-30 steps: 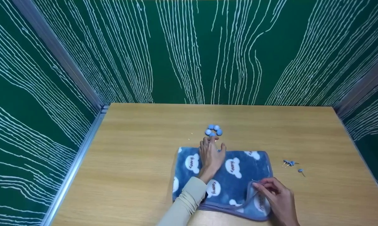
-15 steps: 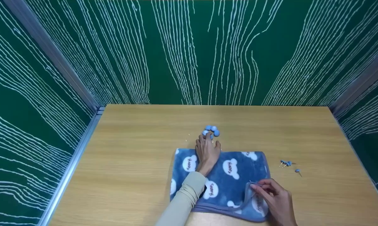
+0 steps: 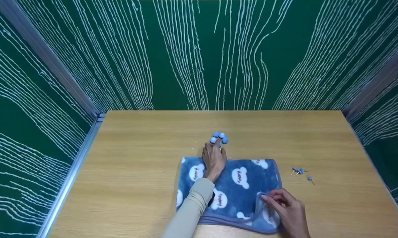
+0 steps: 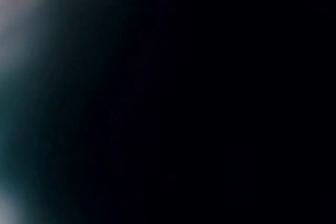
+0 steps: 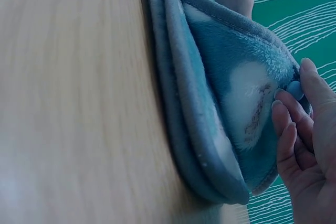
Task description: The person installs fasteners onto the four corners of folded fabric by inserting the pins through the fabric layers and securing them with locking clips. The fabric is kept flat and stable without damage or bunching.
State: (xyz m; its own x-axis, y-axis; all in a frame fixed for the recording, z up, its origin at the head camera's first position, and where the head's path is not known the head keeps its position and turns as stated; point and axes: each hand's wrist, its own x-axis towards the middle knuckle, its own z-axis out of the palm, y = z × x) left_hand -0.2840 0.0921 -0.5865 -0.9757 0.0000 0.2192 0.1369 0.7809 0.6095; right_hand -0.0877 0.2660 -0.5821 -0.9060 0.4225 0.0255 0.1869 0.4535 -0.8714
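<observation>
A folded blue fleece blanket [image 3: 232,188] with white bear shapes lies on the table. My left hand [image 3: 214,161] reaches across it, its index finger extended onto a ring of round blue caps [image 3: 225,140] beyond the far edge. Whether it touches a cap is unclear. At the blanket's near right, my right hand [image 3: 289,208] pinches a lifted corner between thumb and fingers. In the right wrist view, a round blue pin head [image 5: 295,90] sits at that corner between the thumb and fingers. The left wrist view is almost wholly black.
Several blue-headed pins [image 3: 298,171] lie right of the blanket, with one single pin [image 3: 310,178] nearer. Tiny pale bits [image 3: 195,145] lie left of the caps. Green walls with white lines stand around the wooden table [image 3: 136,172].
My left hand's index finger has shifted slightly forward over the caps. The right hand keeps its pinch on the blanket corner. The whole scene drifts a little left as the head view turns.
</observation>
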